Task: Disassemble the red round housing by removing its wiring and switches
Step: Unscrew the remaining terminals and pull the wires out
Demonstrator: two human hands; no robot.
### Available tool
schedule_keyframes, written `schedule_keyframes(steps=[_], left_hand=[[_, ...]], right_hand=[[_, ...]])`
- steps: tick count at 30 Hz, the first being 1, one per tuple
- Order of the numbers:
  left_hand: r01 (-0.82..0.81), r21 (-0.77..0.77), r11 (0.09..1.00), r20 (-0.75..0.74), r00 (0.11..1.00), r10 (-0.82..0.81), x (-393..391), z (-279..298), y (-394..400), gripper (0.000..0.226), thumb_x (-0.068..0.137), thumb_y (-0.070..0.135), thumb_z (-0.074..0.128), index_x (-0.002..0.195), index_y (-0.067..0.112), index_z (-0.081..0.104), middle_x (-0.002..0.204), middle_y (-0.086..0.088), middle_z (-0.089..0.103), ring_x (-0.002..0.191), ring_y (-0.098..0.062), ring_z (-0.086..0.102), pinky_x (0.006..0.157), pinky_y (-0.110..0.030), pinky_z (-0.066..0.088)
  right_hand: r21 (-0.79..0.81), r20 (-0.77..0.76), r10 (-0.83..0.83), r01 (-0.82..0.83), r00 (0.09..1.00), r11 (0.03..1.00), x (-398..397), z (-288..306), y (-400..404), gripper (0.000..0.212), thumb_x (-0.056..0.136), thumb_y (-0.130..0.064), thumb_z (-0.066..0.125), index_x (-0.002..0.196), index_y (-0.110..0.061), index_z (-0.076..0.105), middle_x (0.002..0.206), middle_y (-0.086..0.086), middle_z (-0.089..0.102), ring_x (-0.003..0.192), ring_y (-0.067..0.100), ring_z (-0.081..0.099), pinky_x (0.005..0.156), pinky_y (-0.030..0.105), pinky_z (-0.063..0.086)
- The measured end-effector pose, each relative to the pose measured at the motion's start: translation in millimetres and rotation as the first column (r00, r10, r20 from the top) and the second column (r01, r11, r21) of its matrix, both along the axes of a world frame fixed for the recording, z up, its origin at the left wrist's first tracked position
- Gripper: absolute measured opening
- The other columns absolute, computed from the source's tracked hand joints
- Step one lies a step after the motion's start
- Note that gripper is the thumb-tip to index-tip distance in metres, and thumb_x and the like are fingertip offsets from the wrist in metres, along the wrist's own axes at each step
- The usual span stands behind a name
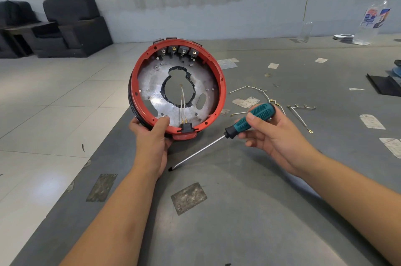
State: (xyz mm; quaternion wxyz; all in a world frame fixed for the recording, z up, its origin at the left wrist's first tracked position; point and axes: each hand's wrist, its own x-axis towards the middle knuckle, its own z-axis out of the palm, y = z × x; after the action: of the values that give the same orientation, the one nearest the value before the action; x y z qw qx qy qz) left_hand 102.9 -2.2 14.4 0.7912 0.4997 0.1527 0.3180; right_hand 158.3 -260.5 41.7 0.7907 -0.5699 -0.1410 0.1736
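My left hand (pixel 152 135) grips the lower rim of the red round housing (pixel 219 70) and holds it tilted up above the table, open side toward me. Inside is a grey metal plate with a central hole. Several black switches (pixel 178 50) sit in a row along the top rim. A black connector (pixel 186 128) with two thin white wires (pixel 182 105) sits at the bottom rim. My right hand (pixel 275 135) holds a screwdriver (pixel 249 119) by its teal handle, to the right of the housing, its shaft pointing down-left to the table.
Loose white wires with brass terminals (pixel 267 96) lie on the grey table (pixel 238 211) beyond my right hand, among tape patches. A plastic bottle (pixel 373 20) and a clear glass (pixel 305 32) stand at the far right. Black armchairs (pixel 73 25) stand on the tiled floor left.
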Motion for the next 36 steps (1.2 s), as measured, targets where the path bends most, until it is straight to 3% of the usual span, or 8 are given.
schedule_keyframes(steps=[4, 12, 16, 21, 25, 28, 36], left_hand=[[-0.005, 0.004, 1.0, -0.01, 1.0, 0.005, 0.7, 0.2, -0.1, 0.052, 0.075, 0.016, 0.07, 0.117, 0.025, 0.04, 0.093, 0.007, 0.061, 0.069, -0.004, 0.065, 0.078, -0.047, 0.06], [-0.016, 0.012, 1.0, -0.007, 1.0, 0.016, 1.9, -3.1, 2.3, 0.038, 0.095, -0.001, 0.062, 0.117, 0.024, 0.044, 0.096, 0.004, 0.062, 0.071, -0.008, 0.067, 0.062, -0.038, 0.062], [-0.025, 0.023, 0.999, -0.019, 0.999, 0.026, 2.1, -2.9, 3.2, 0.037, 0.095, -0.002, 0.061, 0.121, 0.022, 0.048, 0.09, 0.009, 0.066, 0.073, -0.01, 0.065, 0.084, -0.056, 0.06], [-0.037, 0.062, 0.997, -0.021, 0.999, 0.039, 1.0, -2.1, 3.1, 0.043, 0.094, -0.001, 0.061, 0.134, 0.009, 0.05, 0.096, 0.004, 0.065, 0.074, -0.013, 0.064, 0.076, -0.044, 0.057], [-0.019, 0.097, 0.995, 0.001, 1.0, 0.019, 0.5, -1.7, 3.2, 0.035, 0.093, -0.003, 0.06, 0.124, 0.015, 0.056, 0.101, -0.001, 0.061, 0.082, -0.016, 0.06, 0.08, -0.046, 0.052], [-0.013, 0.115, 0.993, 0.012, 1.0, 0.012, -0.3, -1.9, 3.5, 0.036, 0.093, -0.002, 0.059, 0.124, 0.016, 0.056, 0.099, 0.001, 0.063, 0.079, -0.012, 0.062, 0.08, -0.045, 0.053], [-0.013, 0.118, 0.993, 0.018, 1.0, 0.011, 0.9, -3.2, 4.0, 0.043, 0.088, 0.003, 0.062, 0.129, 0.014, 0.056, 0.091, 0.007, 0.066, 0.073, -0.01, 0.063, 0.072, -0.039, 0.057]], right_hand=[[-0.017, -0.048, 0.02, -0.02, 0.999, 1.0, -2.4, -5.6, 6.5, 0.05, 0.083, -0.037, 0.075, 0.117, -0.02, 0.043, 0.115, 0.024, 0.072, 0.096, 0.046, 0.073, 0.068, 0.039, 0.063], [0.049, -0.009, -0.028, 0.029, 1.0, 0.998, 2.2, -4.0, 4.0, 0.053, 0.078, -0.026, 0.084, 0.114, -0.021, 0.045, 0.111, 0.026, 0.072, 0.094, 0.05, 0.072, 0.07, 0.037, 0.063], [0.093, 0.072, -0.069, 0.062, 0.995, 0.994, 7.8, 4.6, -2.0, 0.04, 0.088, -0.027, 0.077, 0.109, -0.016, 0.045, 0.107, 0.028, 0.072, 0.092, 0.051, 0.072, 0.07, 0.036, 0.063], [0.183, 0.095, -0.143, 0.124, 0.985, 0.975, 16.9, 17.4, -8.6, 0.034, 0.091, -0.024, 0.071, 0.108, -0.015, 0.043, 0.106, 0.026, 0.074, 0.09, 0.049, 0.073, 0.073, 0.035, 0.062], [0.235, 0.112, -0.21, 0.18, 0.971, 0.955, 23.3, 23.2, -14.5, 0.032, 0.094, -0.021, 0.07, 0.11, -0.014, 0.043, 0.114, 0.031, 0.067, 0.095, 0.05, 0.072, 0.074, 0.035, 0.062], [0.231, 0.127, -0.22, 0.187, 0.967, 0.955, 25.9, 24.0, -17.5, 0.031, 0.097, -0.019, 0.068, 0.114, -0.015, 0.042, 0.128, 0.041, 0.056, 0.097, 0.05, 0.072, 0.074, 0.034, 0.062], [0.179, 0.119, -0.218, 0.195, 0.969, 0.964, 29.7, 21.5, -19.8, 0.035, 0.097, -0.022, 0.069, 0.118, -0.015, 0.042, 0.128, 0.039, 0.058, 0.095, 0.049, 0.072, 0.077, 0.037, 0.063]])
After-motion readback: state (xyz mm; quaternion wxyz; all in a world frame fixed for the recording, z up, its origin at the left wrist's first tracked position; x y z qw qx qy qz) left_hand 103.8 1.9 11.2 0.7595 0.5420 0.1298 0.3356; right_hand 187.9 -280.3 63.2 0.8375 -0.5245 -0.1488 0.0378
